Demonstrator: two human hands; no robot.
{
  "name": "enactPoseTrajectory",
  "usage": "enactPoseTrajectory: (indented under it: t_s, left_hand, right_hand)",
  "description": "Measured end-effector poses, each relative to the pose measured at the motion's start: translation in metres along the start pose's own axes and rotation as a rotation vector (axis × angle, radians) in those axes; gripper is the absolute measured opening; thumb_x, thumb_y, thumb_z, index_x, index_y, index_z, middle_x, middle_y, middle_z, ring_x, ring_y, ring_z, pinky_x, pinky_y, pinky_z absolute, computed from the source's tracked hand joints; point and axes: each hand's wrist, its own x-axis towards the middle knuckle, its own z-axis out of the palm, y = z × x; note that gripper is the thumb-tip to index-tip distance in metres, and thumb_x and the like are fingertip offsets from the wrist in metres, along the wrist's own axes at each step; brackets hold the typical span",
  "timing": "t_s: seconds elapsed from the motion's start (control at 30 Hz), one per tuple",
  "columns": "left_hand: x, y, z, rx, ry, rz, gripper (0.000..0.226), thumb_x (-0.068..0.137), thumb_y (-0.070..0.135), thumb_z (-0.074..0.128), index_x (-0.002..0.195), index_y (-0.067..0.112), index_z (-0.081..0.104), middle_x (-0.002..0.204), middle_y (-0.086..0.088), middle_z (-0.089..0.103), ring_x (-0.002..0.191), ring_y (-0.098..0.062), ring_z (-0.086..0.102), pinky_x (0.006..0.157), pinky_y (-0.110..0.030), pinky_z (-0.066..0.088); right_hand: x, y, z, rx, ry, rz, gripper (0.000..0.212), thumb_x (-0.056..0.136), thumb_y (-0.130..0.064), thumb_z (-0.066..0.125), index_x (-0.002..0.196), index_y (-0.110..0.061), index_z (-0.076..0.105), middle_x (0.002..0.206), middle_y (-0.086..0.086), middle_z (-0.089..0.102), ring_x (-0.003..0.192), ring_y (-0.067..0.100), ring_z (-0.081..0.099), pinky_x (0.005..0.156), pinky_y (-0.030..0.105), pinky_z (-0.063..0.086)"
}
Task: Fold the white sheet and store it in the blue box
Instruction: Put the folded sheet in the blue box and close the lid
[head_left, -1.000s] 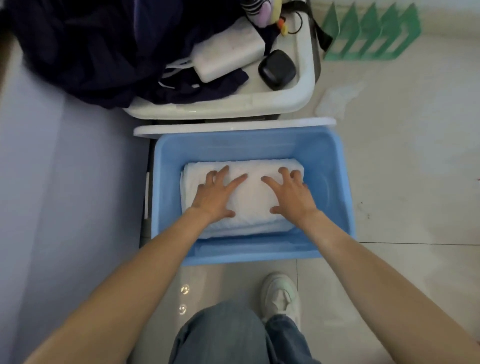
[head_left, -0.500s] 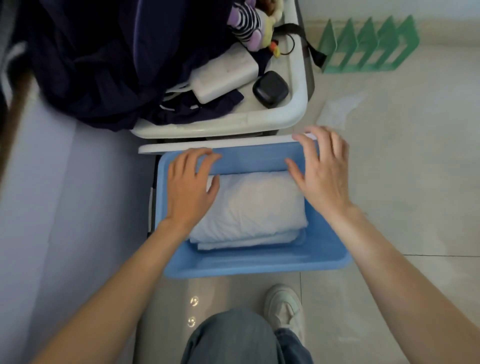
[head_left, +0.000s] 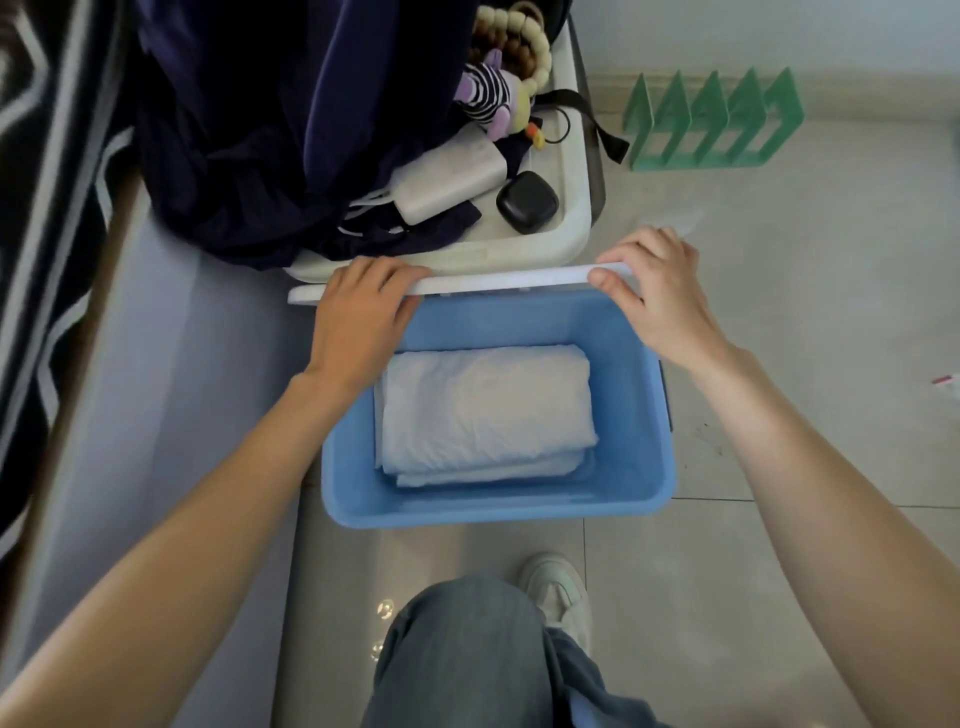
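The white sheet (head_left: 483, 405) lies folded in a flat stack on the bottom of the blue box (head_left: 498, 506), which stands on the tiled floor. A white lid (head_left: 498, 281) stands on edge along the box's far rim. My left hand (head_left: 358, 317) grips the lid near its left end, fingers curled over its top edge. My right hand (head_left: 660, 291) holds the lid's right end, thumb in front and fingers behind. Neither hand touches the sheet.
Behind the box stands a white tray-like stand (head_left: 566, 228) with dark blue cloth (head_left: 291, 130), a white power bank (head_left: 447, 182), a black case (head_left: 527, 201) and a plush toy (head_left: 493, 98). A green rack (head_left: 711, 124) sits at the wall. My knee (head_left: 467, 654) and shoe (head_left: 556, 587) are below the box.
Both hands rose off the folded sheet, went to the far rim of the box and closed on the white lid. The view tilted up a little.
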Motion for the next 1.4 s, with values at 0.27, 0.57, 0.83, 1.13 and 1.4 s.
enactPoseTrajectory:
  t_s: [0.27, 0.57, 0.83, 1.13, 1.4]
  left_hand:
    - [-0.054, 0.052, -0.062, -0.205, -0.216, 0.088, 0.031, 0.069, 0.022, 0.061, 0.099, 0.013, 0.062, 0.082, -0.003, 0.060, 0.074, -0.024, 0.056, 0.061, -0.034, 0.048]
    - [-0.134, 0.069, -0.011, -0.155, -0.572, 0.141, 0.074, 0.063, 0.032, 0.073, 0.132, 0.030, 0.048, 0.141, -0.007, 0.038, 0.131, -0.029, 0.025, 0.104, -0.063, 0.021]
    - [-0.154, 0.070, 0.008, -0.047, -0.734, 0.088, 0.085, 0.071, 0.042, 0.073, 0.142, 0.037, 0.027, 0.156, 0.006, 0.009, 0.143, -0.033, -0.005, 0.110, -0.061, 0.004]
    - [-0.136, 0.079, 0.014, -0.093, -0.625, -0.178, 0.067, 0.070, 0.079, 0.031, 0.119, 0.037, 0.050, 0.140, 0.007, 0.035, 0.137, -0.026, 0.017, 0.111, -0.055, 0.011]
    - [-0.068, 0.142, 0.062, -0.065, -0.565, -0.026, 0.088, 0.075, 0.078, 0.039, 0.147, 0.035, 0.012, 0.157, 0.000, -0.002, 0.143, -0.024, -0.012, 0.113, -0.054, -0.006]
  right_hand:
    - [-0.109, -0.017, -0.031, -0.071, 0.195, -0.199, 0.039, 0.094, -0.041, 0.051, 0.095, -0.005, 0.067, 0.091, 0.012, 0.060, 0.088, 0.025, 0.048, 0.084, 0.034, 0.030]
    - [-0.217, -0.001, 0.026, -0.206, 0.041, -0.205, 0.041, 0.091, -0.045, 0.052, 0.098, -0.009, 0.069, 0.088, 0.009, 0.061, 0.088, 0.024, 0.048, 0.087, 0.037, 0.037]
    - [-0.205, -0.008, 0.042, -0.140, -0.083, 0.310, 0.048, 0.089, -0.047, 0.045, 0.129, -0.023, 0.052, 0.144, 0.023, 0.029, 0.127, 0.047, 0.028, 0.106, 0.052, 0.027]
    - [-0.198, -0.021, 0.058, -0.185, -0.142, 0.381, 0.054, 0.083, -0.041, 0.066, 0.130, -0.019, 0.053, 0.142, 0.027, 0.031, 0.120, 0.049, 0.036, 0.097, 0.051, 0.038]
    - [-0.172, 0.016, 0.039, 0.330, 0.123, 0.843, 0.069, 0.079, -0.032, 0.071, 0.136, -0.011, 0.039, 0.133, 0.013, 0.044, 0.121, 0.029, 0.044, 0.099, 0.036, 0.034]
